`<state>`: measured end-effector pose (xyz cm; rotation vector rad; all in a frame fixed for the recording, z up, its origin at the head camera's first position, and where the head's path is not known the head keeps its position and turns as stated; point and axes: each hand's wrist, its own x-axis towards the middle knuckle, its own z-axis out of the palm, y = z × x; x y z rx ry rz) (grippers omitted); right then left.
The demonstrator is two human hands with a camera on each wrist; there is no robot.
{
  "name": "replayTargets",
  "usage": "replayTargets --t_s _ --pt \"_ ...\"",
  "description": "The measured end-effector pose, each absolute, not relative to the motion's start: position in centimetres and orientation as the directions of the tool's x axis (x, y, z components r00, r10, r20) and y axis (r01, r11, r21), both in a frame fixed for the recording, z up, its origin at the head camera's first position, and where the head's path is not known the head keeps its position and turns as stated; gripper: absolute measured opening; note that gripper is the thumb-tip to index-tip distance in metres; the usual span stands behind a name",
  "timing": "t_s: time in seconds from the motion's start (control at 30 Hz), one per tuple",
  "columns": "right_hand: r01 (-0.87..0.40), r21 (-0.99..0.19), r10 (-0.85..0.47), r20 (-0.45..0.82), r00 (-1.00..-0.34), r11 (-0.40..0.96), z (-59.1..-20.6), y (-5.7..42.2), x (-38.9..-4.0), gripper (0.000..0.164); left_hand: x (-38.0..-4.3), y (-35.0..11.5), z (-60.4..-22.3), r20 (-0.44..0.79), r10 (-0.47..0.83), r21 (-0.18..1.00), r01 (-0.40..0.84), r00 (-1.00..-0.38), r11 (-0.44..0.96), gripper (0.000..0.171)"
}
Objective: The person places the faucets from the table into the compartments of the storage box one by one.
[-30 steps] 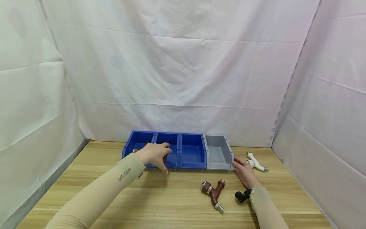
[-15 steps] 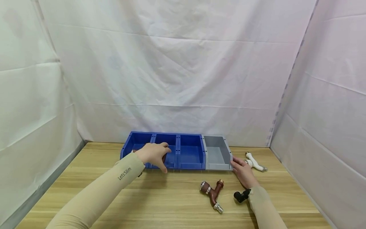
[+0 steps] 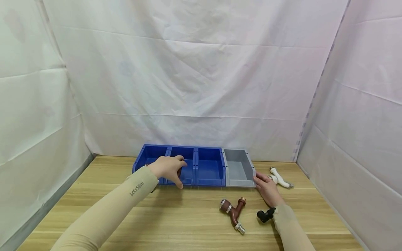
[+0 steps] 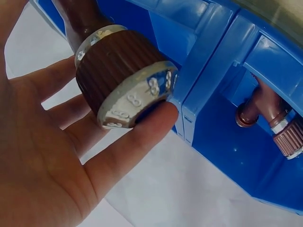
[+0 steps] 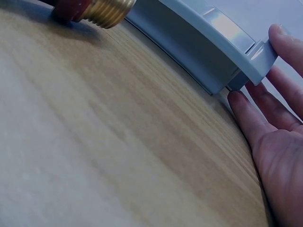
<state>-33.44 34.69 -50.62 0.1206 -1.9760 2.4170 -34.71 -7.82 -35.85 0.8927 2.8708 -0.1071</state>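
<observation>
Left fingers [image 4: 135,146] half-curled round tap [image 4: 123,64] (right fingers [image 5: 248,113] spread, touching grey bin [image 3: 240,182]).

the bins [image 3: 209,169] are blue and grey, the taps [image 3: 234,214] brown and white.

Brown tap [image 4: 123,66] cropped at left wrist view's top, threaded tap [image 5: 75,8] at right wrist view's

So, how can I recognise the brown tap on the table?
On the wooden table, find the grey bin beside the blue bins. The brown tap lies in front of it, left of the right hand. It is the only brown tap on the wood; the white tap lies farther right.
</observation>
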Motion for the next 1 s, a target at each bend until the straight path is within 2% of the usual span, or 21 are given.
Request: replayTargets --t_s 1.0 --pt "-0.09 -0.975 -0.028 0.098 -0.995 -0.204 -50.65 34.94 -33.37 0.058 -35.59 -7.69 -35.74 -0.136 0.548 0.005 0.552 -0.825 0.834 0.087"
